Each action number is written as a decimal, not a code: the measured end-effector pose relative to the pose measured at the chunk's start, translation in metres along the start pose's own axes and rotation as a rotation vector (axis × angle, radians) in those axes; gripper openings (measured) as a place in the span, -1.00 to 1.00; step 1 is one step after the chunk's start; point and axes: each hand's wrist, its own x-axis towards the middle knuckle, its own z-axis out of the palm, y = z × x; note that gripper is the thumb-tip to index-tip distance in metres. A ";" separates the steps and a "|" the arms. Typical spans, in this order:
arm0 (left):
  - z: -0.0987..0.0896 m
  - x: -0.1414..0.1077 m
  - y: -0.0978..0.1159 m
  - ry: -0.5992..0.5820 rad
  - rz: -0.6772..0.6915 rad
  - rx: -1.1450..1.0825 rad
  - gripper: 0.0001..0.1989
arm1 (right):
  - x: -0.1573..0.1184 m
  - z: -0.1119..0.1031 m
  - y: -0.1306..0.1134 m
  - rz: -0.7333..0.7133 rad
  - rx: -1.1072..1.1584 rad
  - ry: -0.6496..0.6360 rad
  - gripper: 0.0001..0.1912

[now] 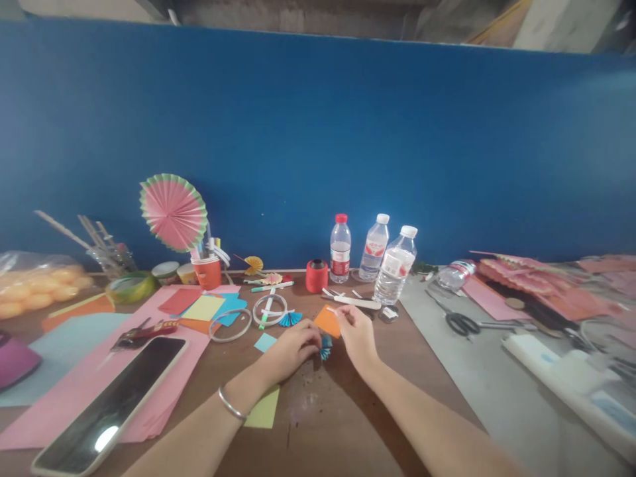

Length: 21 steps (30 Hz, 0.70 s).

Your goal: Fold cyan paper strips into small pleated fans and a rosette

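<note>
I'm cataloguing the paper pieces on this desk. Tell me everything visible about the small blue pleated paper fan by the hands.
The small blue pleated paper fan is folded paper with dark and light blue ribs. It sits on the brown wooden table between both hands, mostly hidden. The left hand covers its left side and seems to pinch it; the right hand is just beside it. An orange paper square lies right behind.

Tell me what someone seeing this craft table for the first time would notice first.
Probably the pink pleated paper fan with a green edge, standing upright in an orange paper cup at the back left against the blue wall. Then the two hands at the centre: the left hand presses a small blue folded paper fan on the brown table, and the right hand pinches something small beside an orange paper square.
</note>
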 end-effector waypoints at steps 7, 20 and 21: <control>0.002 0.004 0.000 0.098 -0.030 -0.120 -0.81 | -0.019 0.002 -0.012 -0.330 -0.333 -0.273 -0.77; -0.002 0.004 -0.017 0.209 -0.098 -0.301 -0.83 | -0.019 0.001 -0.011 -0.216 -0.196 -0.231 -0.79; -0.003 0.003 -0.018 0.205 -0.114 -0.315 -0.79 | -0.019 0.002 -0.010 -0.200 -0.178 -0.241 -0.79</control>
